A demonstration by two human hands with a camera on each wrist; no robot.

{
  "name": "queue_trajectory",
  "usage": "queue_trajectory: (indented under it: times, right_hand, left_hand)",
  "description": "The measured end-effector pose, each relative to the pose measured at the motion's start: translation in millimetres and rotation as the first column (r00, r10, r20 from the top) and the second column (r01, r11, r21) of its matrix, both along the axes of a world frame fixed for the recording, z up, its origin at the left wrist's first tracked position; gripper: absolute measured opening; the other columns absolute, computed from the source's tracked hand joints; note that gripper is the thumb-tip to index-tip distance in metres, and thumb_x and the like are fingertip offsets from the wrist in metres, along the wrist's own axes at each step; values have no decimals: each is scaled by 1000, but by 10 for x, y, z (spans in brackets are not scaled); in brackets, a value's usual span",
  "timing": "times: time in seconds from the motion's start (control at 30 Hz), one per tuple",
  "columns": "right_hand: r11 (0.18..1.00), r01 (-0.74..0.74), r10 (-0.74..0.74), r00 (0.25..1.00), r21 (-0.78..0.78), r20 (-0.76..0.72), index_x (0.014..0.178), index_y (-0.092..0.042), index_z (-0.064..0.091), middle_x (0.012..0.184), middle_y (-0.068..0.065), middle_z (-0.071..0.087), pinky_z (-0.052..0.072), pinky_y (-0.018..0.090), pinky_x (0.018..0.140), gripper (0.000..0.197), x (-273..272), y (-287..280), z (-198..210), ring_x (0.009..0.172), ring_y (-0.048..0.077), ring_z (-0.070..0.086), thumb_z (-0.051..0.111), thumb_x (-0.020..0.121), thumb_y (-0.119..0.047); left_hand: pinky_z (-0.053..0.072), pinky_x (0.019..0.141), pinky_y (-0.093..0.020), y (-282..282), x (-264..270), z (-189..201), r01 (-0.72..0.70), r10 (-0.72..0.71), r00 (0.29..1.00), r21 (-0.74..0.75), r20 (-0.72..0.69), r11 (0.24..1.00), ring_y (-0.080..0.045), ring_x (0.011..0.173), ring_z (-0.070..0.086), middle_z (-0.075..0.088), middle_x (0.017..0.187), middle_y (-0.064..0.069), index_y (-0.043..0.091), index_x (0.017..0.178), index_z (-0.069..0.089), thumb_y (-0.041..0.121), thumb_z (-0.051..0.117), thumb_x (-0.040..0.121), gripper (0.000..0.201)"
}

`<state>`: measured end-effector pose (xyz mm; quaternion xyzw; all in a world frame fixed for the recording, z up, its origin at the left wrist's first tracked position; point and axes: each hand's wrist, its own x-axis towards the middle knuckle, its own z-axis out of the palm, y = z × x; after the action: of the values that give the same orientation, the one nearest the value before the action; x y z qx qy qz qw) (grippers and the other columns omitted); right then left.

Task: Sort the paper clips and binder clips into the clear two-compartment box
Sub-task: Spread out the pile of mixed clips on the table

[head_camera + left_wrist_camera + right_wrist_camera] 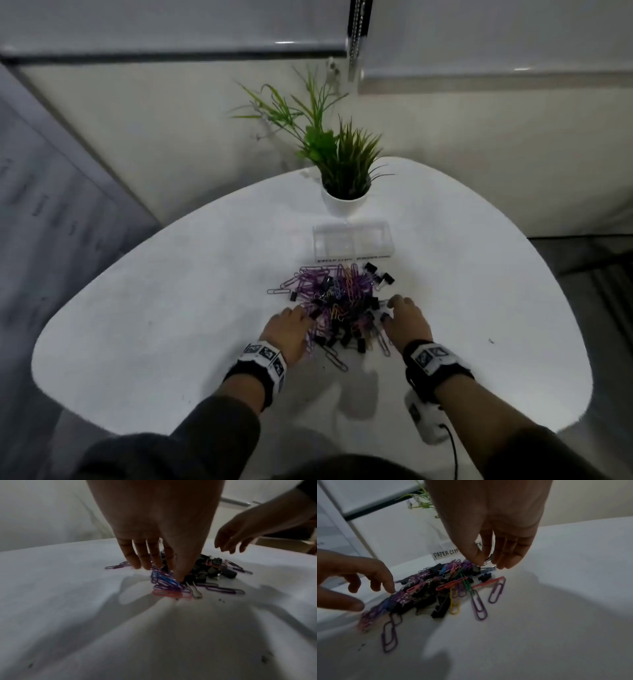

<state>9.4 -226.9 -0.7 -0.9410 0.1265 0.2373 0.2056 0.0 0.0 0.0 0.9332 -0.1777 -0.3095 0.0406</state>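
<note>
A mixed pile of coloured paper clips (334,301) and black binder clips (380,277) lies mid-table, just in front of the clear two-compartment box (352,241). The box's front label reading "PAPER CLIP" (445,554) shows in the right wrist view. My left hand (164,573) reaches into the pile's left side, thumb and fingers closing round a bunch of purple and blue paper clips (163,580). My right hand (485,562) is at the pile's right edge, where thumb and forefinger pinch the silver wire handle of a binder clip (476,568).
A potted green plant (344,202) stands right behind the box. The rounded white table (171,308) has its edges close on the left, right and front. Loose purple paper clips (478,605) lie scattered on the near side of the pile.
</note>
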Motion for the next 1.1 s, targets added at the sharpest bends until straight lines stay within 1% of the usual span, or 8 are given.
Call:
queue_trajectory:
  times: [0.13,0.23,0.33,0.47,0.63,0.8,1.0,1.1]
  right_hand:
    - [987,-115,110,993,-111,-50,116,-10,51,119,10,55,48,37,84,35,-89,-39,-25,112,29,54,48,92,-36]
    - [994,-33,21,994,-108,-106,122,-9,46,124,11,48,49,39,86,55,-252,-76,-112,115,31,49,61,83,-44]
    - [997,39,-45,995,-67,-92,126,-7,43,128,14,45,47,40,91,64,-290,-58,-181,117,34,46,71,78,-38]
    - [998,67,-67,996,-2,-59,128,-5,43,127,17,46,44,39,94,50,-183,33,-226,116,34,46,65,85,-19]
    - [997,72,-71,996,8,-62,120,-2,47,119,19,57,46,38,88,30,-67,116,-301,109,35,54,41,91,2]
    - [1000,30,-29,996,1,-90,113,-1,51,114,18,59,47,37,84,23,-27,102,-326,103,33,58,39,92,-2]
    - [995,9,-6,999,103,-35,109,-1,63,114,19,53,48,33,90,24,-32,-54,-288,94,34,59,45,94,-5]
    - [987,38,-38,999,155,-3,106,1,64,114,19,46,45,26,88,24,-41,-102,-240,82,25,50,44,92,-1]
  left_hand:
    - [36,103,-37,-19,21,-52,-8,8,1000,-10,8,1000,-28,128,38,36,143,-9,15,138,40,35,55,88,55]
    - [37,103,-35,62,-42,-99,-47,47,999,0,9,999,-25,127,39,38,139,-8,14,137,38,37,54,88,56]
    - [37,105,-34,161,-38,-148,-98,97,995,-24,-12,995,-23,129,38,37,140,-6,18,137,38,40,57,87,58]
    - [43,98,-32,154,12,-184,-131,129,991,-63,-34,989,-23,121,43,41,131,-6,19,129,46,39,60,87,48]
    - [42,97,-33,80,82,-216,-43,43,998,-8,56,999,-24,118,45,46,127,-7,19,125,52,36,54,91,37]
    - [35,103,-35,81,146,-260,100,-107,987,66,123,993,-26,122,42,45,131,-6,18,124,54,31,45,97,32]
    - [37,101,-34,68,197,-193,74,-80,989,52,124,996,-26,120,48,49,131,-7,12,127,53,27,35,101,34]
    - [43,92,-35,73,200,-155,22,-27,996,50,81,998,-28,113,54,53,126,-10,8,124,52,16,37,101,29]
